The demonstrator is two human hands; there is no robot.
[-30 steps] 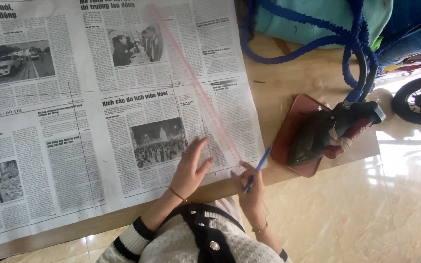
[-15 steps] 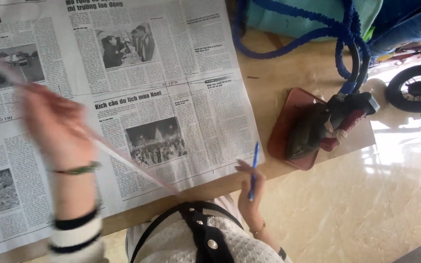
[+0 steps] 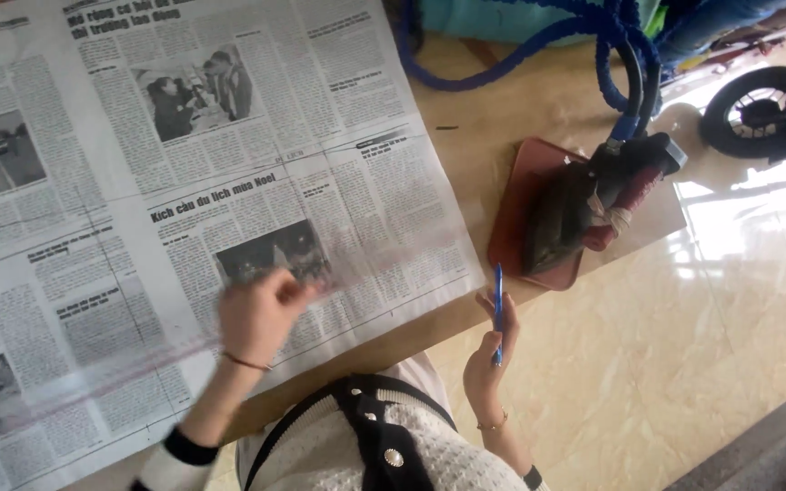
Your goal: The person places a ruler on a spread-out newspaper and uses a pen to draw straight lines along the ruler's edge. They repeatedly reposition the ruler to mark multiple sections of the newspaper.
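Observation:
My left hand (image 3: 258,314) is closed on a long clear ruler (image 3: 120,371) with a pinkish edge. The ruler is motion-blurred and lies low across the spread newspaper (image 3: 166,200), running from the lower left toward the paper's right edge. My right hand (image 3: 491,356) holds a blue pen (image 3: 498,309) upright, just off the front edge of the wooden table (image 3: 488,127). Thin pen lines cross the newspaper at the left.
An old dark clothes iron (image 3: 584,209) rests on a reddish tray (image 3: 513,205) at the table's right corner, its blue cord (image 3: 539,41) looping up behind. A black fan-like wheel (image 3: 761,114) sits on the shiny tiled floor (image 3: 684,364) to the right.
My left hand swung the ruler from a steep diagonal, out to the left, then down and back right to lie nearly flat across the lower newspaper. The right hand with the pen stayed near the edge.

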